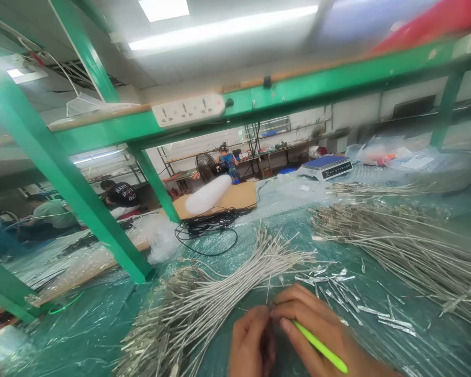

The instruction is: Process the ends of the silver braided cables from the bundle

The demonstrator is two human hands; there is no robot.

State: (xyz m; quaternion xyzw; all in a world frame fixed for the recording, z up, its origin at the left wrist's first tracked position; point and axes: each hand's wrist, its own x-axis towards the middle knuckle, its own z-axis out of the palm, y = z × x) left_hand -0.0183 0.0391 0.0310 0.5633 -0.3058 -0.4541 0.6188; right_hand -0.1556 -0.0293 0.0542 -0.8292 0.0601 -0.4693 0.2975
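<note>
A slim, neon-green, pen-like rod point(322, 349) lies in the right hand point(312, 327), its long axis slanting from upper left to lower right: the rounded end faces the wearer, and the other end disappears under the fingers. The right hand's grip is closed round this rod. That hand comes in from the lower right, back upward, fingers bent toward the left hand point(251, 337). The left hand rises from the lower edge, fingers curled, its fingertips meeting the right's; whether its grip has hold of anything cannot be told. A thin, pale strand point(268, 289) stands nearly upright just beyond the fingertips.

Beside the left hand, a fanned bundle of silver-grey braided cables point(223, 290) runs from lower left to upper right on the green, plastic-covered table point(90, 311). Beyond the right hand lie shiny silver foil scraps point(396, 323); farther right, a second heap of grey cables point(396, 243) points from upper left to lower right.
</note>
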